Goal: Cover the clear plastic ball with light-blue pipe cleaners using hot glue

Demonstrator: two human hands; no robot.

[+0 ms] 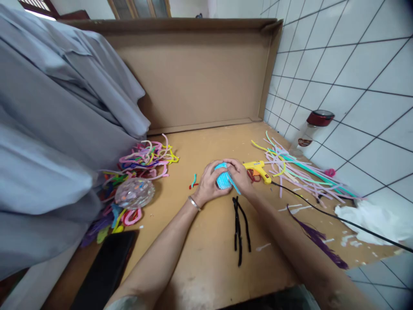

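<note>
Between my two hands, above the middle of the table, is a rounded light-blue piece that looks wrapped in rows of pipe cleaner. My left hand curls around its left side and underside. On the other side, the fingers of my right hand are pressed against it and pinch a blue pipe cleaner whose end sticks out toward me. Several black pipe cleaners lie just below my hands. A yellow glue gun rests close to my right hand, partly over some dark red pieces. My right fingertips are partly hidden.
Coloured pipe cleaners pile up at left, beside a clear faceted dish and a black phone. Loose pastel pipe cleaners, a red-lidded jar, a power cord and white crumpled plastic occupy the right. Cardboard stands behind.
</note>
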